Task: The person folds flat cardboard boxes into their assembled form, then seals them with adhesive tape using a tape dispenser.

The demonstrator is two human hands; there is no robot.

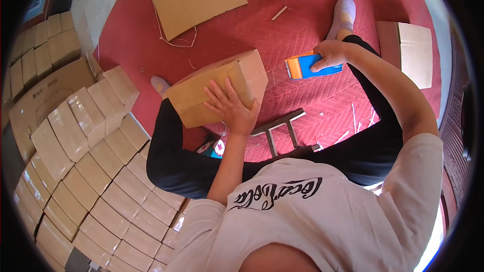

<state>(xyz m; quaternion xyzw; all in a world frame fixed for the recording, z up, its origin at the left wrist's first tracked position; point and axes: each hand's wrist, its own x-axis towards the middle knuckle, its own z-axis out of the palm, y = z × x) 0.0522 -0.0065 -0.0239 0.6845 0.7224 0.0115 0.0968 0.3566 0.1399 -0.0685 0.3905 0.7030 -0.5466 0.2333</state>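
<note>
My left hand (232, 106) lies with fingers spread on the side of a brown cardboard box (194, 98), which is tilted between my legs. In my right hand (330, 55) is a blue and orange tape dispenser (313, 65), gripped at its blue body. Its orange end points at the box, a short gap away. What looks like a faint strip of clear tape spans that gap to the box's right end. Below the box stands a dark metal frame (280, 126), partly hidden by my leg.
Stacked small cardboard boxes (108, 191) fill the left side, beside a large printed carton (48, 100). A flat cardboard piece (199, 0) and white strapping lie on the red mat (282, 25). Another carton (416, 55) stands at right, beyond my right leg. White scraps lie near the metal frame.
</note>
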